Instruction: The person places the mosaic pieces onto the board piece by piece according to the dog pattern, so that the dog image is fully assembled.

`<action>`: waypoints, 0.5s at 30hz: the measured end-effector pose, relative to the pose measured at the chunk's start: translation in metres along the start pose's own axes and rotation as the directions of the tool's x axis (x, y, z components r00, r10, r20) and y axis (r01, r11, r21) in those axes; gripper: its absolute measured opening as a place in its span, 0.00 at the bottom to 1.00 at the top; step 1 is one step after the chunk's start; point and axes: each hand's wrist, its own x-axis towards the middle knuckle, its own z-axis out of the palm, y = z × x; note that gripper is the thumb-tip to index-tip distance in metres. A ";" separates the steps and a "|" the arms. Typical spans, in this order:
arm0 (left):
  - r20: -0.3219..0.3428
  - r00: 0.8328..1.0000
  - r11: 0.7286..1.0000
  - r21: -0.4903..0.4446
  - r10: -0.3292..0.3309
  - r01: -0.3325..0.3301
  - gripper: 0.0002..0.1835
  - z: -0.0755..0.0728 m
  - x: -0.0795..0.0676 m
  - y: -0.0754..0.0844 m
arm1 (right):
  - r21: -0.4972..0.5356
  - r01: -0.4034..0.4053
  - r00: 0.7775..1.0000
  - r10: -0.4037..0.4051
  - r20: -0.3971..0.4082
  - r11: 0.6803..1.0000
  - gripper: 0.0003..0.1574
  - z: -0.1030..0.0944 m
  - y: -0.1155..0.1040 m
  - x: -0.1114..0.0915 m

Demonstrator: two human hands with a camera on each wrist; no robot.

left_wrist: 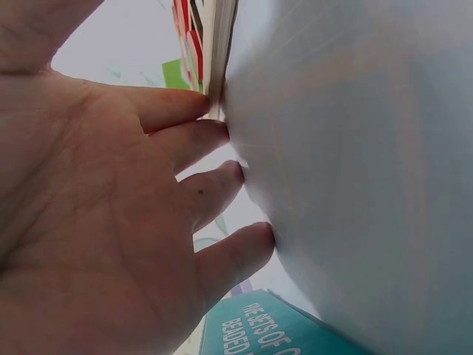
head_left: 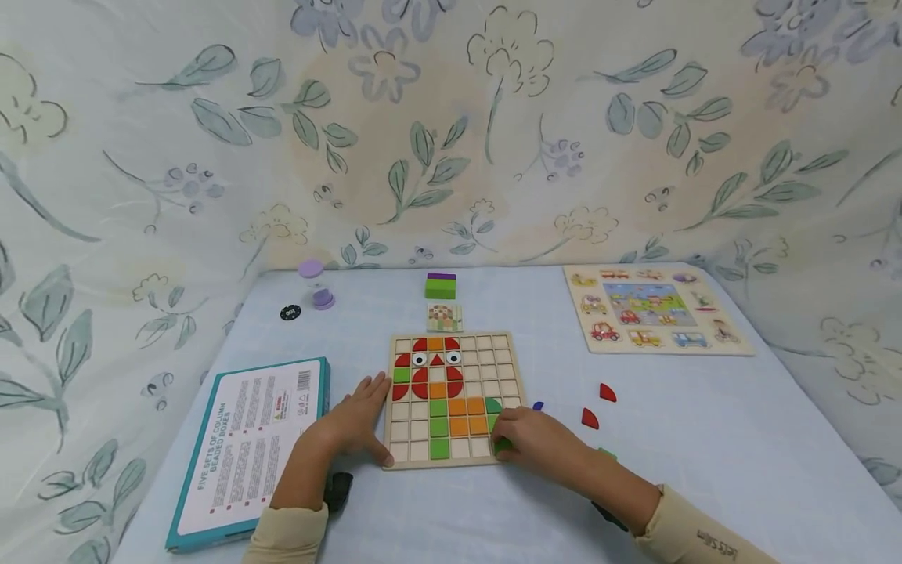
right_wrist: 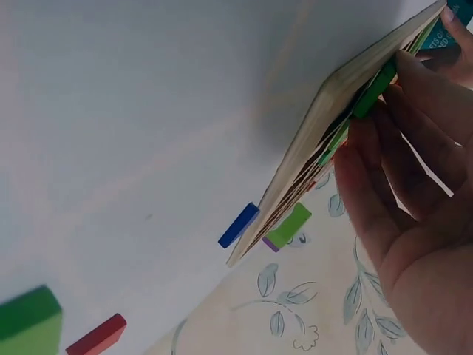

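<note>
A wooden grid board (head_left: 451,468) holds red, orange and green pieces and two round eye pieces (head_left: 419,359). At its lower right corner my right hand (head_left: 539,442) pinches a dark green piece (right_wrist: 375,90) between thumb and fingers, right at the board's surface. The fingers partly cover that piece in the head view. My left hand (head_left: 352,419) rests with spread, straight fingers along the board's left edge, thumb at the near corner. In the left wrist view, its fingertips (left_wrist: 255,240) touch the cloth, one of them against the board's side.
Two red quarter pieces (head_left: 590,419) and a blue piece (head_left: 539,406) lie right of the board. Behind it are a pattern card (head_left: 444,318) and green block (head_left: 440,289). A teal-edged box (head_left: 247,454) lies left, an hourglass (head_left: 317,284) far left, a picture puzzle (head_left: 658,338) far right.
</note>
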 end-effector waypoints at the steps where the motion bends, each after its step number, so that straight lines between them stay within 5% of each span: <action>1: -0.001 1.000 1.000 0.005 -0.002 0.002 0.64 0.000 0.000 0.000 | -0.007 0.001 1.000 -0.001 -0.006 1.000 0.11 -0.001 0.000 0.000; 15: 0.001 1.000 1.000 -0.006 0.004 -0.004 0.64 -0.001 0.001 -0.001 | 0.009 0.059 0.998 -0.059 -0.010 0.998 0.11 0.000 0.005 -0.005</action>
